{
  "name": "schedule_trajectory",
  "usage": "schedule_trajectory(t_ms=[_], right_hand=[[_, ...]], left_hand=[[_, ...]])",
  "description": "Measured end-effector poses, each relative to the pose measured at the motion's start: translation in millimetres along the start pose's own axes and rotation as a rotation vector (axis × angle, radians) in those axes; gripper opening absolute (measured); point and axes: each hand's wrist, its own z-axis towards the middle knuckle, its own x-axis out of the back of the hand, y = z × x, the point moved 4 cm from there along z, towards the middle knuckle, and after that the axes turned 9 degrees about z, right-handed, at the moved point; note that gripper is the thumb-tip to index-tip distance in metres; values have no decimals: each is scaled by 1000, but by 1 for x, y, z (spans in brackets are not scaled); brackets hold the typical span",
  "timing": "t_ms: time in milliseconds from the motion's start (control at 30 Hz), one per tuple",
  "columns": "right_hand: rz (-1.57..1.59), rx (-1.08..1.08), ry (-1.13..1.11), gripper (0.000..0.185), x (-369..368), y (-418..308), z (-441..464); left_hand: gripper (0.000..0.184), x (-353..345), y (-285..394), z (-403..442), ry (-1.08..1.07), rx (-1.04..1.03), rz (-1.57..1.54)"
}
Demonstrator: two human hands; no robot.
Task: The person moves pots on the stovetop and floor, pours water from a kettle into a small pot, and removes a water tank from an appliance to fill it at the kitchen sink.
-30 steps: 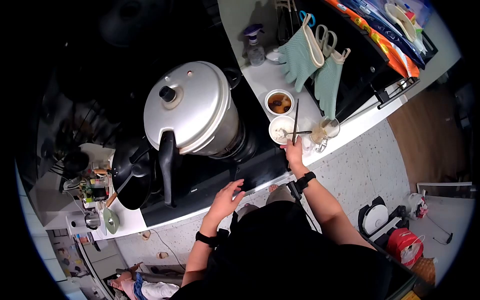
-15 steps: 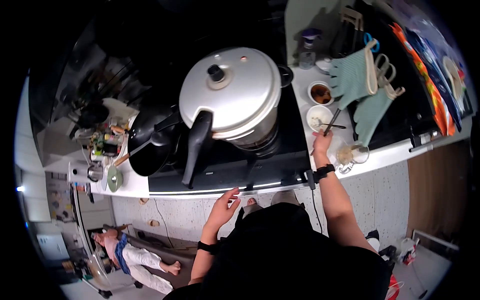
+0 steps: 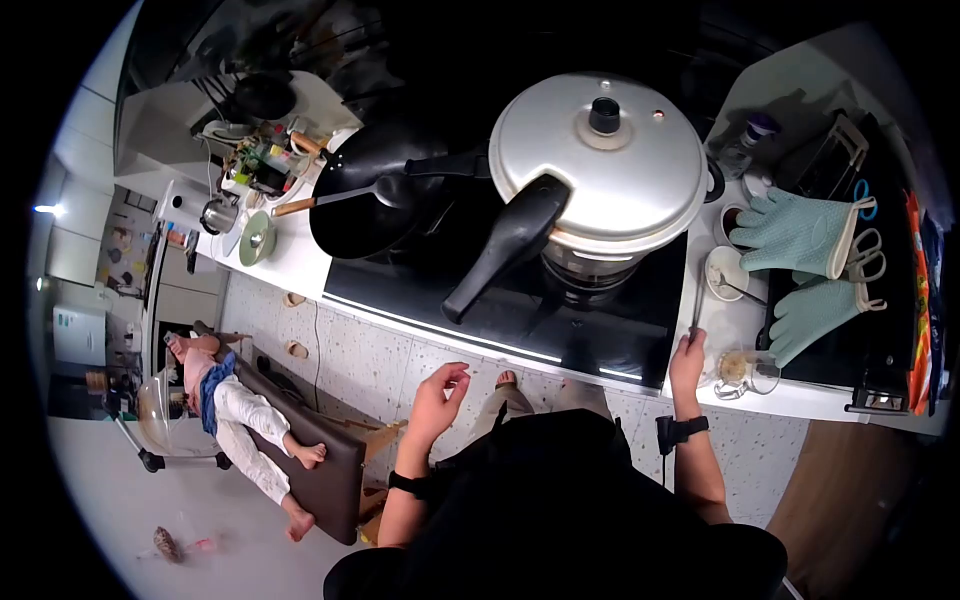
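Several fingers [image 3: 690, 344] grip a slim, straight utensil [image 3: 697, 312].

The view is a wide circle with black corners, a bluish fringe along its left rim, and straight edges bowing strongly towards the margins. A lamp [image 3: 47, 209] glares at far left. Soft sheen spreads over the silver lid [image 3: 625, 180], and white streaks reflect off the black stovetop [image 3: 625, 325]. The top centre and the black shirt [image 3: 550, 510] sink into darkness. Both hands [image 3: 435, 403] look fairly sharp; the distant clutter [image 3: 265, 170] is too small to read.
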Motion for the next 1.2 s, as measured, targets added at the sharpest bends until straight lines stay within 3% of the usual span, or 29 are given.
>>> schedule_trajectory(t_ms=[67, 167, 233, 367, 433, 500, 633, 767, 833, 900, 967, 1000, 1200], right_hand=[[-131, -36, -172, 34, -16, 18, -5], [-318, -16, -209, 43, -23, 13, -12], [-326, -52, -198, 47, -29, 19, -1], [-383, 62, -47, 51, -31, 18, 15], [-548, 202, -2, 53, -34, -21, 5], [-378, 293, -33, 45, -39, -62, -14], [282, 13, -499, 33, -73, -137, -71], [659, -28, -830, 39, -104, -266, -128], [896, -79, -877, 43, -119, -304, -137], [1254, -314, -903, 46, -135, -322, -141], [1337, -332, -845, 45, -144, -341, -145], [1411, -358, -831, 44, -145, -349, -146], [1431, -394, -617, 27, -137, -353, -146]], left_hand=[[23, 12, -5, 5, 105, -63, -28], [23, 36, -1, 19, 195, -72, -41], [22, 54, 0, 38, 237, -155, -12], [26, 92, 17, 85, 272, -291, -4], [28, 115, 33, 108, 268, -360, -5], [33, 139, 46, 133, 288, -449, 36], [44, 169, 86, 184, 349, -707, 279], [69, 151, 115, 244, 323, -838, 673], [77, 138, 119, 279, 242, -798, 773], [72, 132, 120, 300, 190, -747, 848], [60, 133, 136, 306, -120, -530, 908], [51, 133, 137, 307, -63, -591, 898], [54, 136, 134, 295, -138, -676, 923]])
